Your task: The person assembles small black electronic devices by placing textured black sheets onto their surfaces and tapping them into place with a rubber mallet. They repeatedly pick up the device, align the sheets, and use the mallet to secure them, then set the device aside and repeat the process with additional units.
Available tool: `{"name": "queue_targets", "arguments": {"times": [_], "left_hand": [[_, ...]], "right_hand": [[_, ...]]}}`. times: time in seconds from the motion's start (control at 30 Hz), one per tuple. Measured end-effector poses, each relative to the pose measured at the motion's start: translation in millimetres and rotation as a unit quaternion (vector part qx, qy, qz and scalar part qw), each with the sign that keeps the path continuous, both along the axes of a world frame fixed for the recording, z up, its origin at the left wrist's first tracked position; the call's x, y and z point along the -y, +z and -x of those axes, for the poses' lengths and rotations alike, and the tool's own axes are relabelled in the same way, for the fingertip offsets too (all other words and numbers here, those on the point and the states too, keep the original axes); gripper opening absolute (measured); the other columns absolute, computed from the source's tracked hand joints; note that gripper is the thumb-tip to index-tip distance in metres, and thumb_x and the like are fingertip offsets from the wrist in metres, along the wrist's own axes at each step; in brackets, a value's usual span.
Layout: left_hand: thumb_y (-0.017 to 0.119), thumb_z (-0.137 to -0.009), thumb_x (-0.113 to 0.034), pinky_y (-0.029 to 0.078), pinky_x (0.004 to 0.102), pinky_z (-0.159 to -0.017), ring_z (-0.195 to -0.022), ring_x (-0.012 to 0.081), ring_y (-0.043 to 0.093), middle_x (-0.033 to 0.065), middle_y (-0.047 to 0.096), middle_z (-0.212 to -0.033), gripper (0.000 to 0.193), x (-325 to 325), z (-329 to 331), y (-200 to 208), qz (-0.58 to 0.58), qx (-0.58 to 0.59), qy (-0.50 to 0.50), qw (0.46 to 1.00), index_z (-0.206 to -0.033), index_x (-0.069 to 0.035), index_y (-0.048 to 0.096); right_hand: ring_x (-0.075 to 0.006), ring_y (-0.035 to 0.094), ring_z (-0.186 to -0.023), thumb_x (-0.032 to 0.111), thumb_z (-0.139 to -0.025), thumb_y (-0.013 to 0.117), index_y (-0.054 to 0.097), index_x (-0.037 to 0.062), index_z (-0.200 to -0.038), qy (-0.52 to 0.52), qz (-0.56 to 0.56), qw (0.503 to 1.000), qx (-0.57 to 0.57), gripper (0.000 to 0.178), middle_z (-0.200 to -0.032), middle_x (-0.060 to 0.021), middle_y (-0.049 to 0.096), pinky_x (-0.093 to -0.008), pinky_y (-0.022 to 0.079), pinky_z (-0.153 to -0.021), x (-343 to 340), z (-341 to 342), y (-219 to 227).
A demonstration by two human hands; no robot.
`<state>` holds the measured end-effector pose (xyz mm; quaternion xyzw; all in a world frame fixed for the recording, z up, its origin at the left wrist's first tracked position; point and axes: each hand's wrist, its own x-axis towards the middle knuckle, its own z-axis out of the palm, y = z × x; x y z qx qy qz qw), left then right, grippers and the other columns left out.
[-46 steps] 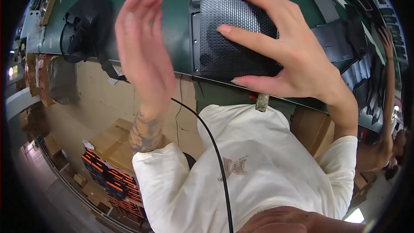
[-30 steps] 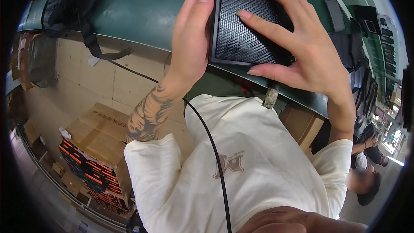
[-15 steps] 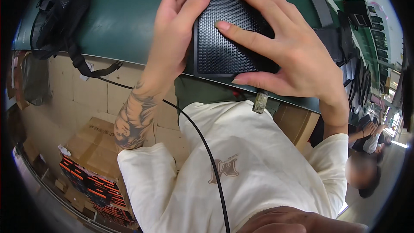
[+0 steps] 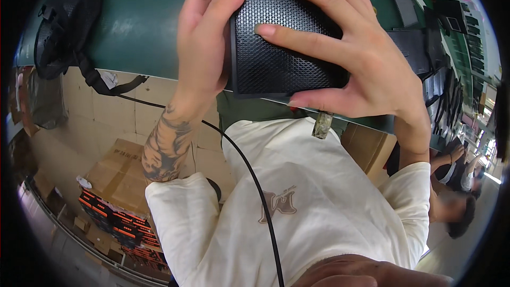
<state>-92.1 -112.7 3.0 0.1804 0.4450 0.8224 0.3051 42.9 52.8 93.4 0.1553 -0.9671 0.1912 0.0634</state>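
left hand (image 4: 204, 37): now clamped on the left edge of the black mesh speaker grille (image 4: 281, 40); thumb over the front mesh near the top left corner, other fingers wrapped behind. 1.5 s ago it was open and in the air, well clear of the part; it closed in about a second ago and has held since.
right hand (image 4: 361, 64): fingers spread flat over the mesh front, thumb under the lower edge, gripping from the right. Same hold in all earlier frames, only slightly shifted.
fingers: both hands closed on the grille, none free.
grille position: at the near edge of the green table (image 4: 133, 26), between the two hands, lower edge overhanging the table rim toward the body. Whether it rests on the table or is lifted, cannot tell.
change: one-hand hold became two-hand hold; part sits a bit higher and more centred in view than before.
meaning: part looks fully secured from both sides, so handling seems to be at the steady-grip stage, judged from the hold only.
surroundings: black strap bag (image 4: 64, 26) at far left on the table; black cable (image 4: 249, 170) running down across the cream T-shirt (image 4: 297, 202); cardboard boxes (image 4: 122, 175) on the floor below; another person's arm (image 4: 451, 159) at the right.
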Motion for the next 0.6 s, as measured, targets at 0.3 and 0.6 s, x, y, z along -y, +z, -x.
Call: {"name": "queue_targets", "arguments": {"times": [0.3, 0.6], "left_hand": [[0.054, -0.105, -0.017, 0.052, 0.0289, -0.098, -0.113, 0.0151, 0.063, 0.0096, 0.063, -0.129, 0.045, 1.9, -2.5, 9.2, -0.044, 0.125, -0.047, 0.99, -0.146, 0.0, 0.049], [0.059, -0.104, -0.018, 0.056, 0.0262, -0.087, -0.1, 0.0121, 0.067, 0.0096, 0.068, -0.117, 0.041, -4.0, -5.9, 3.0, 0.06, 0.0, 0.052, 0.997, -0.141, 0.001, 0.057]], "right_hand": [[-0.0468, 0.046, -0.138, 0.046, -0.073, 0.082, 0.071, 0.0179, -0.135, 0.014, 0.026, 0.999, 0.036, 0.069, -0.153, -0.0257, 0.047, -0.0565, 0.032, -0.117, -4.2, 3.7, 2.5], [-0.0479, 0.043, -0.14, 0.049, -0.075, 0.079, 0.07, 0.0183, -0.136, 0.008, -0.005, 0.998, 0.067, 0.069, -0.155, -0.0253, 0.044, -0.0646, 0.026, -0.118, -3.3, 0.0, 7.9]]}}
